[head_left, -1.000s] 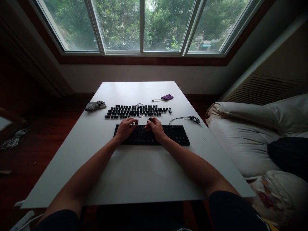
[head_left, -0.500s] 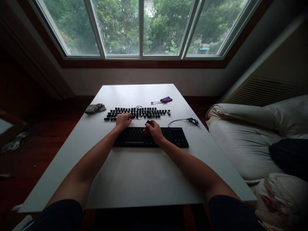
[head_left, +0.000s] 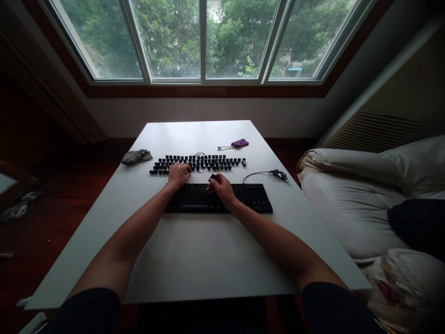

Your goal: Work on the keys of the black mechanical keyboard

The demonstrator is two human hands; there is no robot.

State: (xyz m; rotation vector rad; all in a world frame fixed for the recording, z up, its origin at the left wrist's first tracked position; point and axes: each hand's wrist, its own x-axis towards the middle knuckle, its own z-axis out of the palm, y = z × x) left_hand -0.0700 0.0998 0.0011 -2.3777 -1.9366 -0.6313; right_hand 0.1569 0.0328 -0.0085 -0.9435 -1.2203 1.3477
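A black keyboard (head_left: 194,205) lies across the middle of the white table, with keycaps off part of it. Behind it, loose black keycaps (head_left: 217,162) stand in several rows. My left hand (head_left: 178,176) is at the front row, its fingers curled and closed at a small black keycap that they mostly hide. Over the keyboard's middle, my right hand (head_left: 222,189) is closed round a small black-handled tool (head_left: 212,177), which looks like a keycap puller. Its thin wire end points down toward the keys and is hard to make out.
A grey cloth (head_left: 136,157) lies at the table's left edge. Toward the back is a purple pouch (head_left: 240,143) beside a thin white stick (head_left: 225,148). The coiled cable (head_left: 279,175) rests behind the keyboard at right. A pale sofa (head_left: 344,204) stands right of the table (head_left: 194,260).
Both hands stay nearly where they were. The left fingers have shifted very slightly at the keycap row; the view has tilted a little.
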